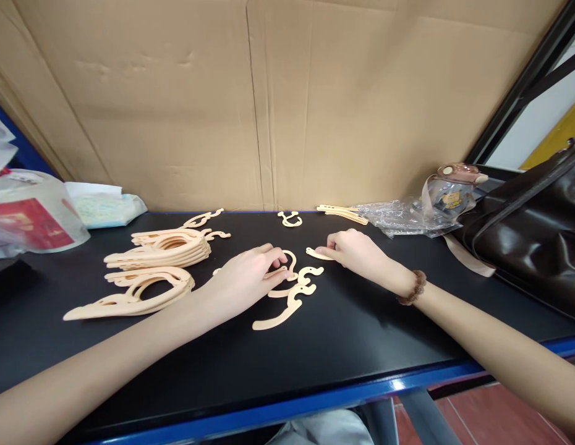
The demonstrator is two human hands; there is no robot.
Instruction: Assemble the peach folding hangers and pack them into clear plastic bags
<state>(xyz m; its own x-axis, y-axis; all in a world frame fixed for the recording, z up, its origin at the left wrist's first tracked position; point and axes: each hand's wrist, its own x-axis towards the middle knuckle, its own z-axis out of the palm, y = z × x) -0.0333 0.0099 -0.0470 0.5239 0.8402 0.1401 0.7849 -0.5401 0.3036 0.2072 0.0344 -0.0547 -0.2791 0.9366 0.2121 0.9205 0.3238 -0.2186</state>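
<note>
Over the middle of the black table, my left hand [250, 272] is closed on a beige plastic folding-hanger piece with a curved hook [293, 262]. To its right, my right hand [357, 252] pinches a beige hanger arm [316, 253]; the fingers cover its other end. Just below the left fingertips lie several loose hanger pieces [278, 318], some with curled hooks. A stack of folded beige hangers [162, 248] sits left of my left hand, with another folded hanger group [130, 303] in front of it.
Along the cardboard wall [176, 111] lie a small hook piece [291, 220], long hanger arms [345, 214] and a clear plastic bag [396, 219]. A bottle [449, 193] and dark bag [528, 238] stand right. A translucent tub [60, 210] and tissue packet [109, 207] are left.
</note>
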